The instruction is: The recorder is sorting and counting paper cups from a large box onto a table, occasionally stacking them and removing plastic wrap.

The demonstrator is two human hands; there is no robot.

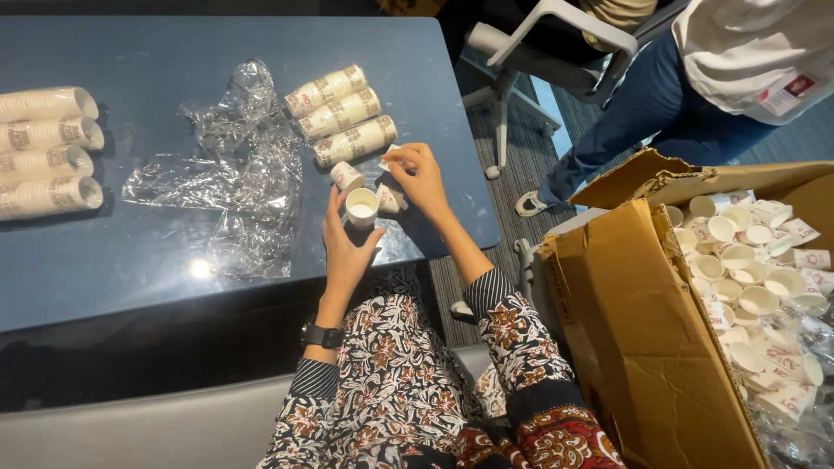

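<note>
- We see the left hand (346,239) gripping a small white paper cup (361,207); the cup sits upright between thumb and fingers, its open mouth facing up, at the fingertips' upper end.
- The right hand (421,178) is curled, its fingertips pinching a small white cup piece (388,158) at their left tip; we cannot tell exactly how much of it is enclosed.
- Just below the right fingers lies another loose cup (390,199) on its side, and just left of them, above the left fingertips, a further tipped cup (347,175).
- Beyond both sets of fingers, three stacked sleeves of cups (340,115) lie side by side on their sides.
- To the left of the left fingers, crumpled clear plastic wrap (234,165) is spread out; well apart at the far left lie four more cup stacks (48,152).
- All of it rests on a dark blue table (130,252) with a glossy top.
- To the right of the right hand, well apart, an open cardboard box (634,313) holds many loose white cups.
- Behind, on grey carpet, a white office chair (539,52) stands beside another person (695,95) in blue trousers and a white top.
</note>
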